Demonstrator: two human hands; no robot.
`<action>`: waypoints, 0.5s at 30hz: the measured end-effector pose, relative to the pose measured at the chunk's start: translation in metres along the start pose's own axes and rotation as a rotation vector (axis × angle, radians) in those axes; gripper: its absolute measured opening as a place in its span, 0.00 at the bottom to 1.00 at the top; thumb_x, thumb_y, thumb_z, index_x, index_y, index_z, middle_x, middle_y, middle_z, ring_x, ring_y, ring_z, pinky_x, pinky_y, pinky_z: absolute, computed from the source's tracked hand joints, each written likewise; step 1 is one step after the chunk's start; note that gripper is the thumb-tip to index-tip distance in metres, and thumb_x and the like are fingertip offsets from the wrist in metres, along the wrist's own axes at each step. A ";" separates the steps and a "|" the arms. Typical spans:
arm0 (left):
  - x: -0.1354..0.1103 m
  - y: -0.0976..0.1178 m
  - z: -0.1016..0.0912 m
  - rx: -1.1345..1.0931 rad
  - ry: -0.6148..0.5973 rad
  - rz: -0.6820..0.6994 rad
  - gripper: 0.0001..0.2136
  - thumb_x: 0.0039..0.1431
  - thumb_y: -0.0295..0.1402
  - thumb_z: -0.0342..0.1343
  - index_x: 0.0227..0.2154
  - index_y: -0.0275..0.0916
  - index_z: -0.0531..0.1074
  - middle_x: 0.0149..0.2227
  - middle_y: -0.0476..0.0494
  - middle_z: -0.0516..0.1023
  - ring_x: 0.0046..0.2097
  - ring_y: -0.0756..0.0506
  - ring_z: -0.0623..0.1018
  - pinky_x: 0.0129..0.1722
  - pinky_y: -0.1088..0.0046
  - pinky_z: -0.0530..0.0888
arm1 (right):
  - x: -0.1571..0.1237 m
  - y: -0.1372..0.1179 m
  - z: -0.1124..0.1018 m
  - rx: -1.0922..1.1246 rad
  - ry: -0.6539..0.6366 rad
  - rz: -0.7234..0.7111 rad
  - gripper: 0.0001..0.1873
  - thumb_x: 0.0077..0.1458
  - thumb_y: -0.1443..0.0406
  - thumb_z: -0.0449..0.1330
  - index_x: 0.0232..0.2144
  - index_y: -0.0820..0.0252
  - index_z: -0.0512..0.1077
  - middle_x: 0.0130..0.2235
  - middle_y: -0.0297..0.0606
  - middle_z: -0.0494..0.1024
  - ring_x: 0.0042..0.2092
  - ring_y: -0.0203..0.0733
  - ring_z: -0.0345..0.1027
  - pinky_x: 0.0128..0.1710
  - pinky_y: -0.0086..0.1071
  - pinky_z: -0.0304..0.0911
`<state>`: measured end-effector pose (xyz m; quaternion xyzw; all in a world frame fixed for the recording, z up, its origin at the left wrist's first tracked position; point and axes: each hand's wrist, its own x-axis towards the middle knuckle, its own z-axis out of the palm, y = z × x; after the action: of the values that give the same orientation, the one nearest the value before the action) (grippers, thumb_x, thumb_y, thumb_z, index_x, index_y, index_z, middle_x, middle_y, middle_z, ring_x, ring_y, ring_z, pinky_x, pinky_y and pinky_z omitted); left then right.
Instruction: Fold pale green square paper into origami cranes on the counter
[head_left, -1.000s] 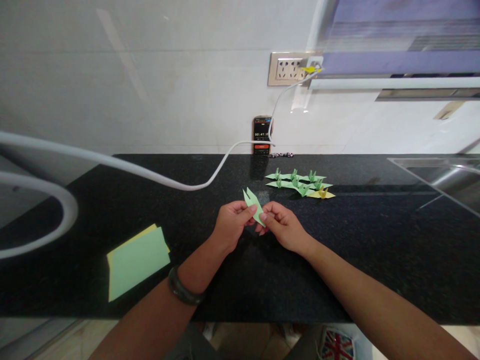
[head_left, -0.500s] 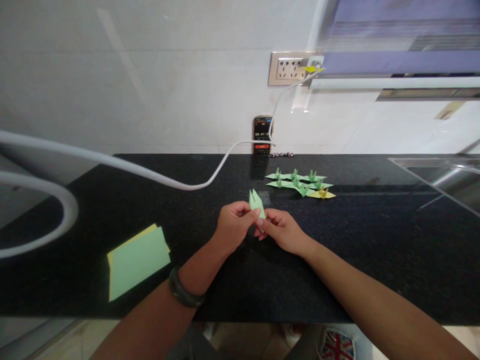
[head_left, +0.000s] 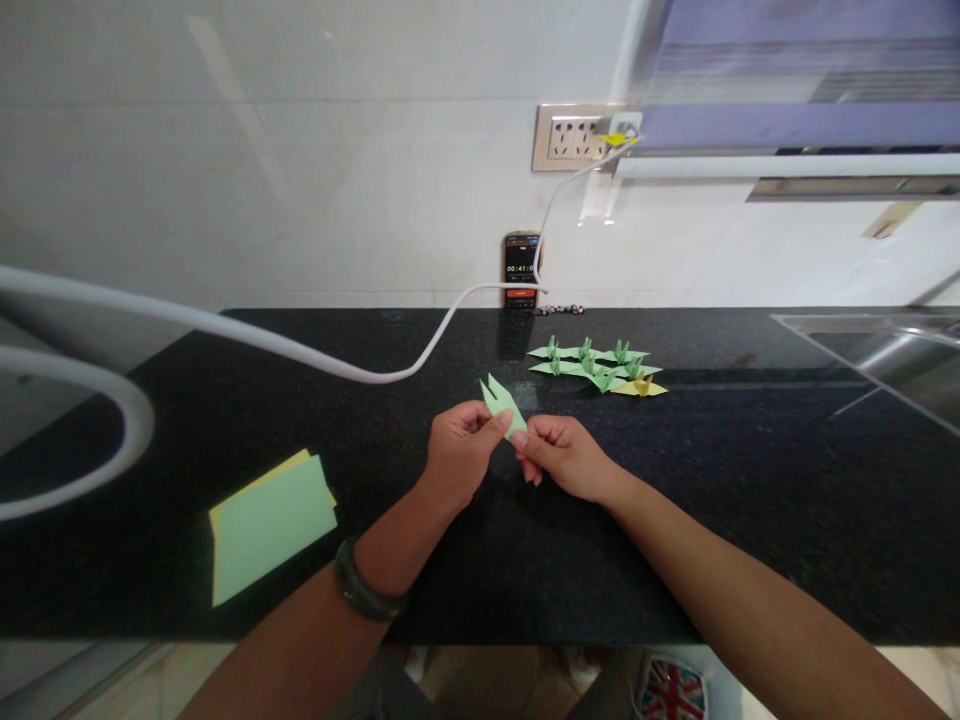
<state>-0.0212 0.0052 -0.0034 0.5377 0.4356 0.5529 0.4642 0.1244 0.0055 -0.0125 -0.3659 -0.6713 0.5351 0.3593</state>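
Note:
Between my two hands is a partly folded piece of light green origami paper, with two narrow points sticking up and away to the left. My left hand pinches it from the left, thumb on top. At its lower right end, my right hand grips it between thumb and fingers. The underside of the paper is hidden by the fingers. Beyond my right hand stand several green folded paper cranes in rows, with one yellow paper crane at their near right corner.
Green and yellow paper sheets lie stacked at left on the black countertop. A phone showing a timer leans on the wall. A white cable loops across the left side from the wall socket. A sink is at right.
The folded paper has turned in my hands, its two points now leaning further left. My right hand has shifted slightly. The whole view has drifted a little.

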 end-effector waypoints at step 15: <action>0.001 -0.003 -0.002 0.137 -0.317 -0.112 0.12 0.45 0.39 0.55 0.21 0.33 0.69 0.19 0.50 0.68 0.21 0.54 0.64 0.21 0.78 0.59 | 0.004 0.007 -0.003 0.300 0.213 -0.066 0.08 0.42 0.64 0.62 0.26 0.61 0.68 0.22 0.29 0.68 0.22 0.28 0.59 0.22 0.24 0.55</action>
<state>-0.0230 0.0066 -0.0063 0.6236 0.4228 0.4035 0.5192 0.1262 0.0112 -0.0181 -0.3409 -0.5538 0.5752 0.4962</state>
